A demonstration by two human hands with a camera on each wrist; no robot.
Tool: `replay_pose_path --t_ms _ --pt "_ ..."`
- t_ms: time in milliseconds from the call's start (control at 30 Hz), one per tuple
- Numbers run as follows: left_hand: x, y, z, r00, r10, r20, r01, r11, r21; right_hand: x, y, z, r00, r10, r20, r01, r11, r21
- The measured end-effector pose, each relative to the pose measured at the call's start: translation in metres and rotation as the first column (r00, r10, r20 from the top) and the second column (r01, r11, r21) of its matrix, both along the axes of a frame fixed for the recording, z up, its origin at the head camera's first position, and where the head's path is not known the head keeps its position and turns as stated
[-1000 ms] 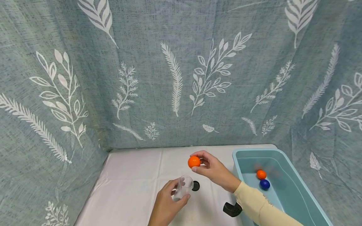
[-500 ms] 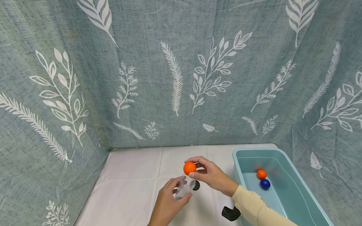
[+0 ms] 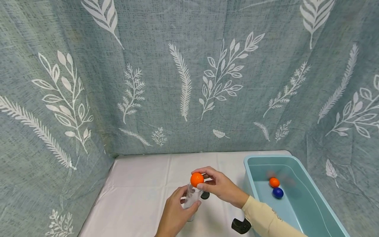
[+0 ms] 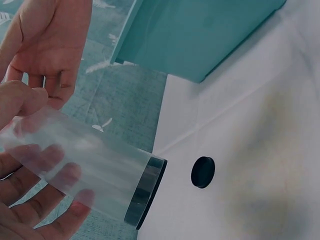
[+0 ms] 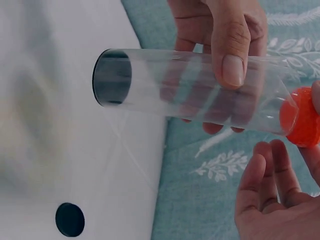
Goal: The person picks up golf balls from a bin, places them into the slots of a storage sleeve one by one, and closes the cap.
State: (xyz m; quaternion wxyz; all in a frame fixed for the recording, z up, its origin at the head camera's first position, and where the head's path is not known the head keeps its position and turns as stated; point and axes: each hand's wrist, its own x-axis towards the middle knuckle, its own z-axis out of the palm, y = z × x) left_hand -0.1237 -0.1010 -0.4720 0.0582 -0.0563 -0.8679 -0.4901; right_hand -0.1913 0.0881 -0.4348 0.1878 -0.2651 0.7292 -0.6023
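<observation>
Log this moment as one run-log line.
left fingers: grip clear tube; right fingers: pinch orange ball at tube mouth; black cap: on table; teal bin: second orange ball, blue ball

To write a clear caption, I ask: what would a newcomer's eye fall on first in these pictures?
The eye would probably go first to the bright orange ball, held by the right hand at the open end of the clear tube, which the left hand grips. Next come a second orange ball and a blue ball in the teal bin at the right of the head view.
</observation>
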Motion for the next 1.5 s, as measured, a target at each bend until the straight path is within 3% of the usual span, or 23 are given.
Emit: replay_pose_path --t_ms 900,1233,1500 --pt "0.001 0.001 -0.002 0.999 0.007 -0.039 -0.007 1.0 0.006 0.005 0.001 -0.012 0.995 0.06 -0.082 -0.06 0.998 0.001" --pt "0.004 0.002 -0.008 0.996 -0.003 -0.094 0.006 1.0 0.027 0.005 0.006 -0.008 0.997 0.025 -0.077 -0.025 1.0 -0.001" --pt "0.003 0.001 -0.011 0.994 -0.006 -0.11 0.007 1.0 0.015 0.002 0.014 0.001 0.995 -0.071 -0.066 0.073 0.997 0.026"
